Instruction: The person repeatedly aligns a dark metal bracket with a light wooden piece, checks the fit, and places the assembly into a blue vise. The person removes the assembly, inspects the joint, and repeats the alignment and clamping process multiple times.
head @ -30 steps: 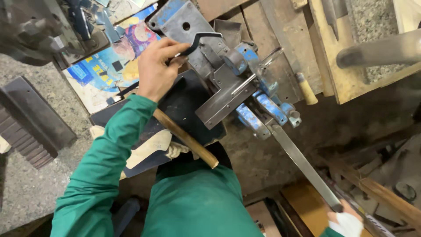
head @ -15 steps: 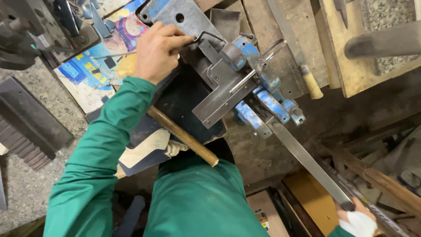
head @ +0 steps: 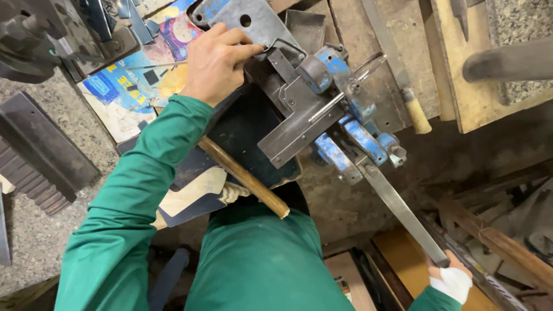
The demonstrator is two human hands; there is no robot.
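Left hand (head: 216, 66) fingers pinching a bent wire (head: 276, 47) on the blue bench bender (head: 331, 115), right hand (head: 452, 276), apparently bandaged, wrapped tight around the long lever (head: 397, 207), wooden handle (head: 242, 175) below.

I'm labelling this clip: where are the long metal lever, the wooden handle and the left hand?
long metal lever (head: 397, 207), head view, middle of the flat bar.
wooden handle (head: 245, 177), head view, mid-shaft.
left hand (head: 216, 63), head view, back of the hand.

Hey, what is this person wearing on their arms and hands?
Both arms are in long green sleeves. The left hand is bare, with no glove. The right hand has a white wrap or glove across its back, fingers showing beyond it.
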